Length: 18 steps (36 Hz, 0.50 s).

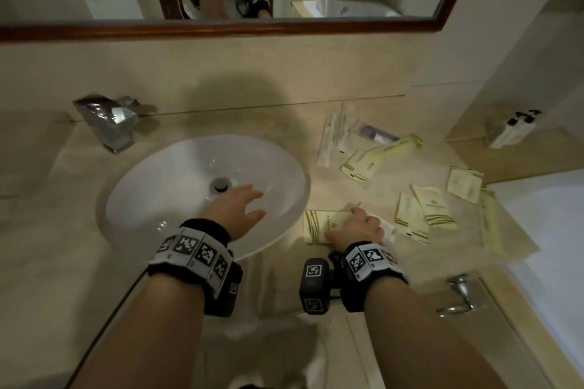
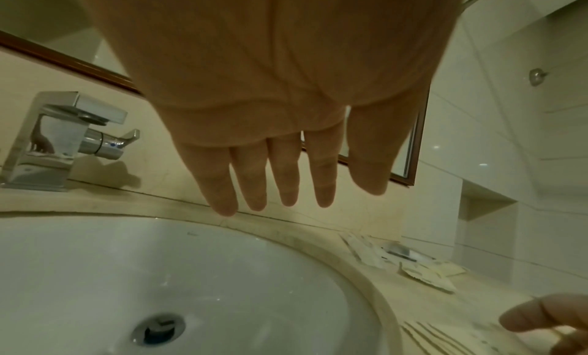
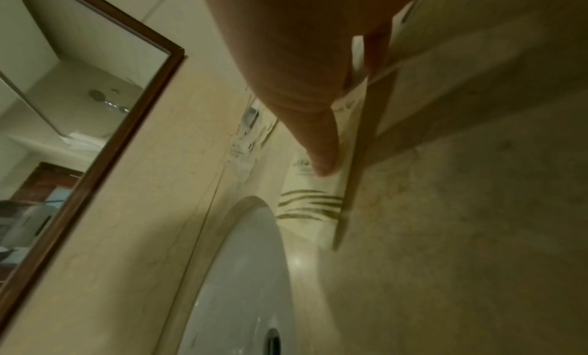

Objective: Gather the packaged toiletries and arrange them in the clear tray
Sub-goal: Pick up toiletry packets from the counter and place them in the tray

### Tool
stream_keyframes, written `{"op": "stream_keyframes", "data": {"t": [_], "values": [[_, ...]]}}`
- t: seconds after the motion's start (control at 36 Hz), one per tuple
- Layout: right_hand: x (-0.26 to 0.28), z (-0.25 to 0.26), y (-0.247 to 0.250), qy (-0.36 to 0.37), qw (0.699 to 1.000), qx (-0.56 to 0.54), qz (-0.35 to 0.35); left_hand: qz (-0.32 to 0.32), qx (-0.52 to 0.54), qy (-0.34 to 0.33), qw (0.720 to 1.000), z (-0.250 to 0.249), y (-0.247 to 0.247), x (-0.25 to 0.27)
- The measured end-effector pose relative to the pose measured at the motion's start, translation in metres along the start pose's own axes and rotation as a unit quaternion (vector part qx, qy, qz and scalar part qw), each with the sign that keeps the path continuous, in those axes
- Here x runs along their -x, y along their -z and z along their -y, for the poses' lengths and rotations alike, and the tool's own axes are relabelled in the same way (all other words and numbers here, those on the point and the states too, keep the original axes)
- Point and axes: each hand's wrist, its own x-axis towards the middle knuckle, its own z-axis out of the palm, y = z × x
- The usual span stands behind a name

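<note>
My right hand [image 1: 343, 223] pinches a cream packet with gold stripes [image 1: 319, 224] low on the counter, just right of the sink rim. In the right wrist view my thumb [image 3: 321, 159] lies on this packet [image 3: 305, 202], beside a translucent strip [image 3: 359, 139] that may be the clear tray's wall. My left hand [image 1: 259, 204] hovers over the basin, fingers [image 2: 286, 184] straight and holding nothing. Several more cream packets [image 1: 423, 211] lie scattered to the right. Long white sachets [image 1: 331, 139] and a clear-wrapped item [image 1: 377, 134] lie by the back wall.
The white sink [image 1: 158, 186] fills the counter's middle, with a chrome faucet [image 1: 107, 120] at its back left. A white pump bottle [image 1: 512, 129] stands on a ledge at the far right. A chrome hook [image 1: 461, 294] sticks out below the counter's right end.
</note>
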Motion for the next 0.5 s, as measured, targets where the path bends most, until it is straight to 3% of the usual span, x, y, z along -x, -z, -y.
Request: {"op": "stream_keyframes", "data": {"t": [0.31, 0.5], "values": [[-0.005, -0.001, 0.004, 0.042, 0.998, -0.03, 0.022, 0.0, -0.01, 0.023, 1.0, -0.009, -0.008, 0.009], [0.006, 0.022, 0.024, 0.125, 0.949, -0.277, 0.079, -0.032, 0.04, 0.03, 0.998, -0.006, -0.006, 0.018]]}}
